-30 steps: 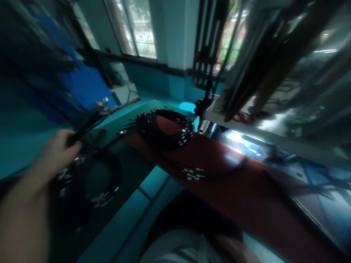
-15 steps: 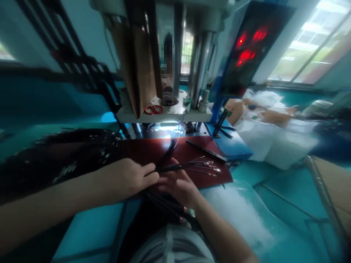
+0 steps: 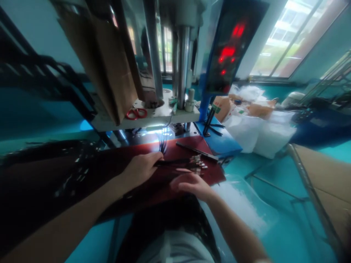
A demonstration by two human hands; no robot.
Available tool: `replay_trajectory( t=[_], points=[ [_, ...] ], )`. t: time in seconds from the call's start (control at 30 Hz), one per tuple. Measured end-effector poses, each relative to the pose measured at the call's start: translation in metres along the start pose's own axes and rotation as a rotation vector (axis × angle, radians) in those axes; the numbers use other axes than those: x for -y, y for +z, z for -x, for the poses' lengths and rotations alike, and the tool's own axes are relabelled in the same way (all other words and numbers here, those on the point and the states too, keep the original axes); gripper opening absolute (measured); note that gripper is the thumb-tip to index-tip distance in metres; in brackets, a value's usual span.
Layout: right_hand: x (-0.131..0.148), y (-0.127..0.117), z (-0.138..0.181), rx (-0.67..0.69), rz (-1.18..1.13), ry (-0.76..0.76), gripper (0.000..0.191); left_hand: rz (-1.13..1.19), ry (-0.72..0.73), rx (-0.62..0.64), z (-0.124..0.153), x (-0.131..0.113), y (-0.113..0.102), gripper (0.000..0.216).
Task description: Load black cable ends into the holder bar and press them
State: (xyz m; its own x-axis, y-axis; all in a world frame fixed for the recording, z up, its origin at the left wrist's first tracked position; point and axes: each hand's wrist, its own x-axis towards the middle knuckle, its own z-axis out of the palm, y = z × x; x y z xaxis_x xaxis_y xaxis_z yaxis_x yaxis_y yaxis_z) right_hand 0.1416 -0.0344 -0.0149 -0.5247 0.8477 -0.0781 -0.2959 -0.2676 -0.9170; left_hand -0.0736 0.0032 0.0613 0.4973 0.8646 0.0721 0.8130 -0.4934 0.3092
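In the head view, the left hand (image 3: 141, 167) had its fingers closed on black cables (image 3: 175, 162), which lay low over the front of a red board (image 3: 212, 175), their metal ends (image 3: 199, 164) fanned out towards the right; the right hand (image 3: 193, 185) was just beside the bundle, nearer the body, its fingers loosely curved and parted from the thumb; blur hid whether they touched the cables; more thin black leads (image 3: 162, 144) ran up from beside the left hand to the lit gap of a press; a dark bar (image 3: 196, 151) lay on the board beyond the metal ends; red-handled scissors (image 3: 132, 117) rested on the press's pale plate (image 3: 161, 117).
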Motion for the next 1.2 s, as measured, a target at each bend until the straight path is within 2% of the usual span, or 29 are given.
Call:
replay_trajectory(
  t=[0.07,0.13,0.2,0.3,0.37,0.47,0.57,0.67,0.73,0.87,1.0,1.1,1.13,1.2],
  points=[
    [0.004,0.013,-0.010,-0.062,-0.097,-0.205,0.054,-0.085,-0.131,0.013,-0.011,-0.014,-0.001,0.023],
    [0.010,0.021,-0.022,-0.168,-0.231,-0.334,0.044,-0.133,-0.208,0.046,-0.016,-0.024,0.006,0.026],
    [0.017,0.023,-0.031,-0.291,-0.298,-0.353,0.028,-0.081,-0.230,0.097,-0.014,-0.028,0.018,0.026],
    [0.022,0.020,-0.034,-0.366,-0.171,-0.251,0.024,0.232,-0.083,0.273,-0.008,-0.023,0.032,0.031],
    [0.019,0.020,-0.032,-0.308,-0.060,-0.170,0.027,0.539,0.015,0.415,-0.009,-0.019,0.037,0.044],
    [0.015,0.019,-0.030,-0.211,-0.060,-0.099,0.035,0.971,-0.009,0.540,-0.024,-0.020,0.041,0.044],
    [0.023,0.006,-0.030,-0.220,-0.193,-0.175,0.040,1.191,-0.034,0.542,-0.044,-0.025,0.045,0.032],
    [0.047,-0.017,-0.031,-0.299,-0.207,-0.385,0.041,1.239,-0.101,0.576,-0.054,-0.029,0.049,0.028],
    [0.065,-0.027,-0.031,-0.301,-0.044,-0.426,0.039,1.215,-0.146,0.597,-0.057,-0.032,0.050,0.028],
    [0.081,-0.022,-0.035,-0.202,0.433,-0.255,0.038,1.222,-0.125,0.489,-0.067,-0.042,0.050,0.026],
    [0.082,-0.013,-0.044,-0.155,0.600,-0.281,0.040,1.345,-0.089,0.376,-0.077,-0.048,0.058,0.027],
    [0.083,-0.032,-0.047,-0.120,0.651,-0.235,0.041,1.473,-0.173,0.335,-0.078,-0.045,0.066,0.028],
    [0.083,-0.043,-0.046,-0.153,0.740,-0.210,0.040,1.527,-0.212,0.312,-0.077,-0.042,0.067,0.028],
    [0.083,-0.065,-0.040,-0.261,1.075,-0.118,0.036,1.624,-0.286,0.266,-0.077,-0.037,0.069,0.028]
  ],
)
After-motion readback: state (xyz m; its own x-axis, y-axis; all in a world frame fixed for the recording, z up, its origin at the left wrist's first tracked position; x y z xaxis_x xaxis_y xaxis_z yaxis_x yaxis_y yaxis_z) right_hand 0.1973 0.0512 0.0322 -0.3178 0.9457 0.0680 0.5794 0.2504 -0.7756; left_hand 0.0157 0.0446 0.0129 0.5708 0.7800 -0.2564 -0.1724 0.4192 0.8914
